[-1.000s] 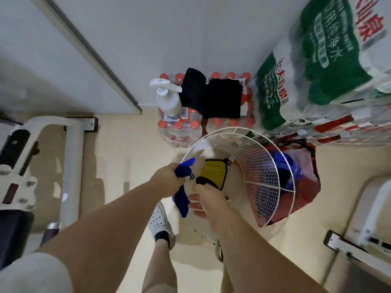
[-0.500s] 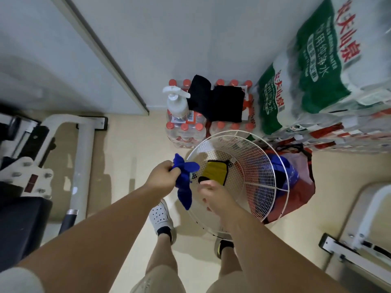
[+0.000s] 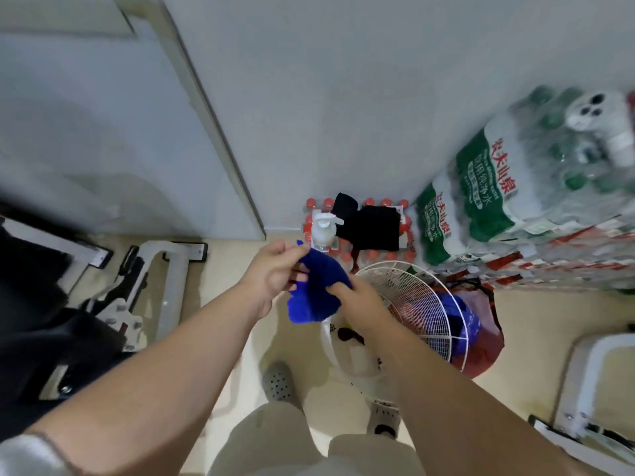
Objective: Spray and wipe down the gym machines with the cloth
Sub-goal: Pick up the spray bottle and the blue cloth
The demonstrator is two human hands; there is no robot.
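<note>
Both hands, left and right, grasp the cloth above the fan; open floor lies left; water packs read 农夫山泉.

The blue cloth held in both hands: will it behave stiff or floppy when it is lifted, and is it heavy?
The blue cloth is probably floppy: it sags and bunches between the left hand and right hand. It seems light, since a fingertip pinch carries it. It looks unlikely to slip, being soft fabric.

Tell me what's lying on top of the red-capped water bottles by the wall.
On the red-capped bottles stand a white spray bottle and a draped black cloth. The cloth covers several caps, so anything beneath it is hidden. The blue cloth covers the spray bottle's base.
</note>
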